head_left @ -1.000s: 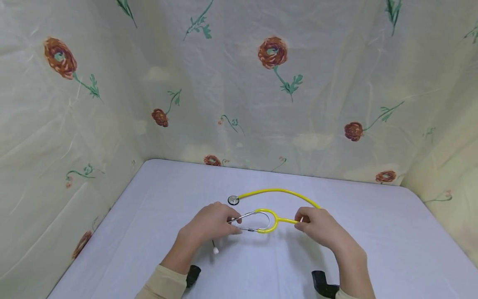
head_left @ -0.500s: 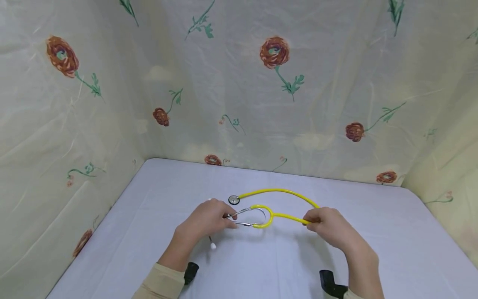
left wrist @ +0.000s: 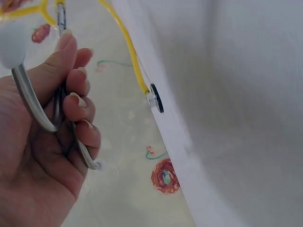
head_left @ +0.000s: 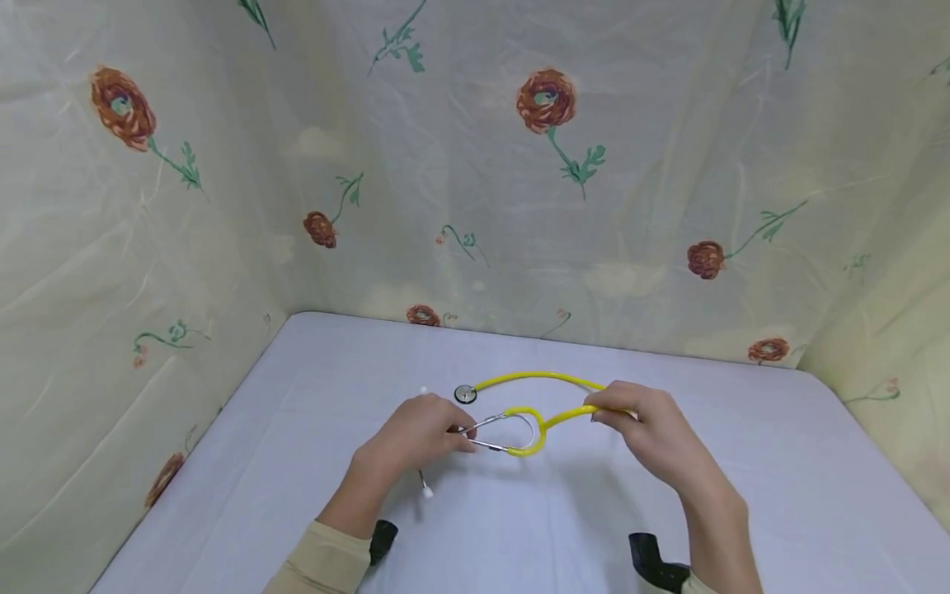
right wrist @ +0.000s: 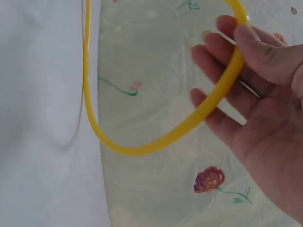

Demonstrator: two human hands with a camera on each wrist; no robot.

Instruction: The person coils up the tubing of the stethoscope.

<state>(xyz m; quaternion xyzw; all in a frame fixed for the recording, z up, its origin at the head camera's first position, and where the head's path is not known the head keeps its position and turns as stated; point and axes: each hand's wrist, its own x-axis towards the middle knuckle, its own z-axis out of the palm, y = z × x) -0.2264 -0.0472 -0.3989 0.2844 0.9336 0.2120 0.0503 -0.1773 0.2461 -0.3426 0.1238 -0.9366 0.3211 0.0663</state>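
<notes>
A yellow stethoscope (head_left: 540, 429) is held between both hands above the white table. My left hand (head_left: 423, 431) grips its metal ear tubes, fingers curled round them in the left wrist view; one white eartip (left wrist: 12, 45) shows large beside the thumb. In my right hand (head_left: 647, 425) the yellow tube (right wrist: 227, 78) is pinched between thumb and forefinger, while the other fingers lie loosely behind it. Past the right hand the tube bends back in a loop toward the round chest piece (head_left: 465, 394), which is near the table's surface beyond the left hand.
The table (head_left: 334, 355) has a white cover. Flower-patterned sheeting (head_left: 475, 206) rises behind it and at both sides. Black curved pieces (head_left: 656, 563) show by both wrists.
My right hand first shifted right along the tube, then rose and came back a little left, lifting the tube. The left hand keeps its hold on the ear tubes, nearly in place.
</notes>
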